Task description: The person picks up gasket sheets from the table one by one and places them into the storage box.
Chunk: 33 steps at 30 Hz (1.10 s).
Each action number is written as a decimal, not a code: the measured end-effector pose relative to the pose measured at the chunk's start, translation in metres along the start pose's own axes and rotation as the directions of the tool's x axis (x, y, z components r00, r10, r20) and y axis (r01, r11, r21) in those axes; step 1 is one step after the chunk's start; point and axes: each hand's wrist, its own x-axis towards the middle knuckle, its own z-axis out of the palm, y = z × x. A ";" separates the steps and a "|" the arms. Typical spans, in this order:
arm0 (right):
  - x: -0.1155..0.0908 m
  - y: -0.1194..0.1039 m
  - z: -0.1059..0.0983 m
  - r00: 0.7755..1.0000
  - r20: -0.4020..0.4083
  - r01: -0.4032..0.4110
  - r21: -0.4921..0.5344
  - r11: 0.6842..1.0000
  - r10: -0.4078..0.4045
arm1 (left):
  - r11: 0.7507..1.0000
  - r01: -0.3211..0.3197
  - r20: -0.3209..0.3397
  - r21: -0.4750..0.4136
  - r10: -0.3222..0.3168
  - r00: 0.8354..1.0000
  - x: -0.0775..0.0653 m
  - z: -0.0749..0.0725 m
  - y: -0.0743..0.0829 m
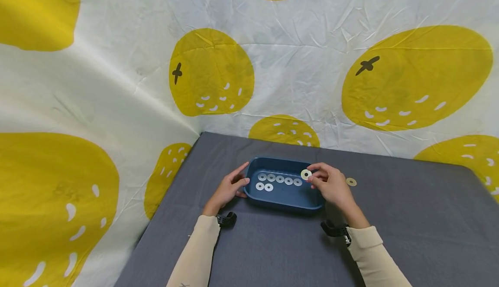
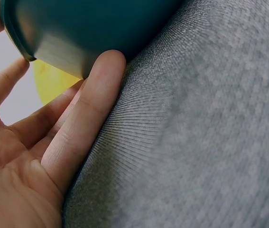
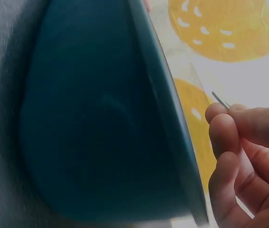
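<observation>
A dark blue tray (image 1: 288, 199) stands on the table with several flat metal washers (image 1: 280, 179) lying inside, a longer row at the back and two in front at the left. My left hand (image 1: 229, 188) holds the tray's left end, thumb on the rim and fingers against the outer wall; the left wrist view shows a finger (image 2: 84, 114) low on that wall. Over the tray's right end, my right hand (image 1: 331, 186) pinches one washer (image 1: 303, 176) between thumb and fingertips. That washer (image 3: 219, 100) appears edge-on in the right wrist view, above the rim.
Another washer (image 1: 351, 182), more golden, lies on the grey cloth (image 1: 409, 217) to the right of my right hand. A white curtain (image 1: 296, 74) with yellow fruit shapes hangs behind the table and along its left side.
</observation>
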 end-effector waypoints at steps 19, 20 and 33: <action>0.015 -0.007 0.046 0.999 0.042 -0.011 -0.006 1.000 0.011 | 1.000 0.007 -0.004 0.013 -0.007 1.000 0.000 0.001 0.000; 0.016 -0.006 0.049 0.999 0.043 -0.014 -0.012 1.000 0.015 | 1.000 0.006 -0.003 0.013 -0.006 1.000 0.000 0.001 0.000; 0.028 -0.003 0.067 0.994 0.090 -0.057 -0.089 0.994 0.065 | 1.000 0.005 0.000 0.005 -0.005 1.000 0.000 0.000 0.001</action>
